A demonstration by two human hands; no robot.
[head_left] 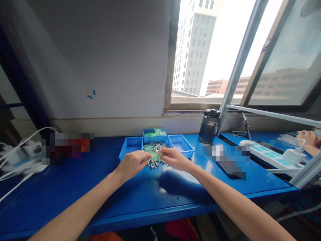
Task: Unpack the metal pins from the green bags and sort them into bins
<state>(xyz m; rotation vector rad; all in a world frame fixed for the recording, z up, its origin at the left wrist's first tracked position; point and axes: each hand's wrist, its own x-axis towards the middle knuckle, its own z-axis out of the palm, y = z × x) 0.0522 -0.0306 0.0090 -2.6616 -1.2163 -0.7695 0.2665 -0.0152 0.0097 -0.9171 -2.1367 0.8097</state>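
Note:
A small green-tinted plastic bag (156, 156) is stretched between my two hands. My left hand (134, 162) pinches its left side, and the fingers of my right hand (175, 158) close on its right side. Beneath and around the bag lies a heap of metal screws (153, 164), partly hidden by my hands. More green bag material (148, 147) rests among the screws, just behind the held bag. Blue plastic trays surround the heap: a left tray (124, 144), a right tray (188, 144) and a back tray (144, 131) with green bags (157, 132) in it.
A dark water bottle (209, 127) stands right of the trays, near a black phone-like object (229, 170). A white power strip (269, 152) lies further right, by another person's hand (308, 137). White cables (23, 174) run along the left. A metal post (239, 63) rises beside the window.

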